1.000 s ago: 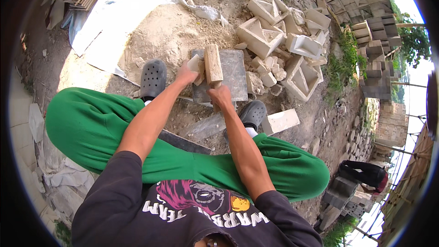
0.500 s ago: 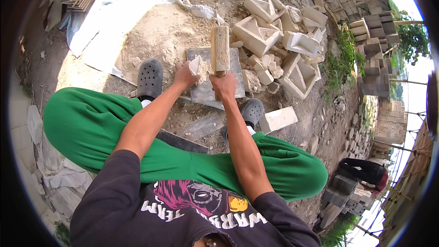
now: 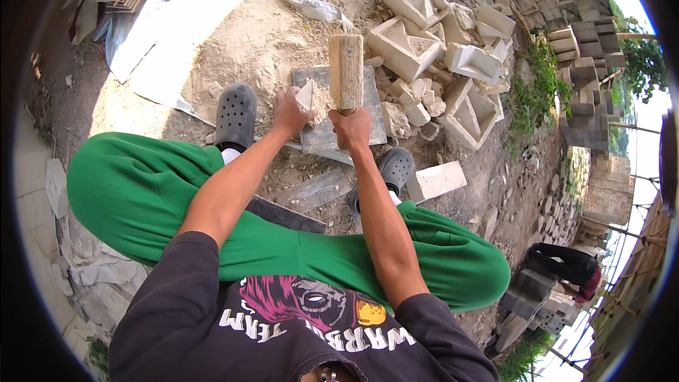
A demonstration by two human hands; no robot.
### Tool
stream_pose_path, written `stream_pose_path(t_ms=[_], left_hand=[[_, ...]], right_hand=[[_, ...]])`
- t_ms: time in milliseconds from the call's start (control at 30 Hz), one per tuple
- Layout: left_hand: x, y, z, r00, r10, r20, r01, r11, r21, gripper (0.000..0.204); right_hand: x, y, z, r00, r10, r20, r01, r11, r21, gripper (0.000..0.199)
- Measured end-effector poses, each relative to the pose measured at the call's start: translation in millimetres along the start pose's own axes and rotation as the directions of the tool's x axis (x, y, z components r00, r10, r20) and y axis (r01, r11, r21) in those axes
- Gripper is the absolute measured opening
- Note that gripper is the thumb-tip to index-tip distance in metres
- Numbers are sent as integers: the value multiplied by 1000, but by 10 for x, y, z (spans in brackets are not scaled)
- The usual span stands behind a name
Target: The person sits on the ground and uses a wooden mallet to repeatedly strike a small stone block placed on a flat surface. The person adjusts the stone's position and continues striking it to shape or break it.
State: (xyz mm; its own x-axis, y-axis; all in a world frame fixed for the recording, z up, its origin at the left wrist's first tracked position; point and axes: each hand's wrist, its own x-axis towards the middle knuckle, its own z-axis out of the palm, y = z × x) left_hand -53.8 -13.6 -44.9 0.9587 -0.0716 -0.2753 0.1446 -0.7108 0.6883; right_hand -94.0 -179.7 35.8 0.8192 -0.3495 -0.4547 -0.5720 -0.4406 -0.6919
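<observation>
My right hand [image 3: 351,127] is closed around the handle of a wooden mallet [image 3: 346,71], its blocky head held up over a grey slab [image 3: 315,140] on the ground. Just left of it, my left hand [image 3: 288,111] grips a pale, pointed chunk of broken block [image 3: 305,95] at the slab's left side. Crumbled pale debris [image 3: 322,102] lies on the slab beside the chunk. The mallet's head hides part of the slab's far edge.
Broken hollow blocks [image 3: 404,47] and rubble are heaped beyond the slab to the right. A pale rectangular block [image 3: 436,182] lies by my right shoe [image 3: 396,170]. A white sheet [image 3: 166,35] spreads at far left. Another person [image 3: 566,262] bends over grey blocks at right.
The mallet has come up slightly and its head looks larger, with my right hand still on the handle. My left hand keeps the chunk in nearly the same place. The view has shifted a little.
</observation>
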Motion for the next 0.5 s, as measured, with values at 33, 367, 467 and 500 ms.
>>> stream_pose_path(t_ms=[33, 367, 467, 500], left_hand=[[-5, 31, -6, 1000, -4, 3, 4, 1000, 9, 82], [-83, -22, -130, 992, 115, 49, -120, 983, 141, 102], [-135, -32, -207, 977, 190, 98, -207, 956, 207, 111], [-138, -29, -218, 975, 186, 123, -209, 954, 214, 113]], right_hand=[[-2, 123, 67, 999, 18, 38, -18, 1000, 5, 43], [-10, 146, -159, 999, -24, -47, 27, 997, 72, 27], [-73, 13, -189, 997, -51, -57, 58, 991, 122, 27], [-47, 96, -131, 1000, -24, -14, 25, 993, 114, 26]])
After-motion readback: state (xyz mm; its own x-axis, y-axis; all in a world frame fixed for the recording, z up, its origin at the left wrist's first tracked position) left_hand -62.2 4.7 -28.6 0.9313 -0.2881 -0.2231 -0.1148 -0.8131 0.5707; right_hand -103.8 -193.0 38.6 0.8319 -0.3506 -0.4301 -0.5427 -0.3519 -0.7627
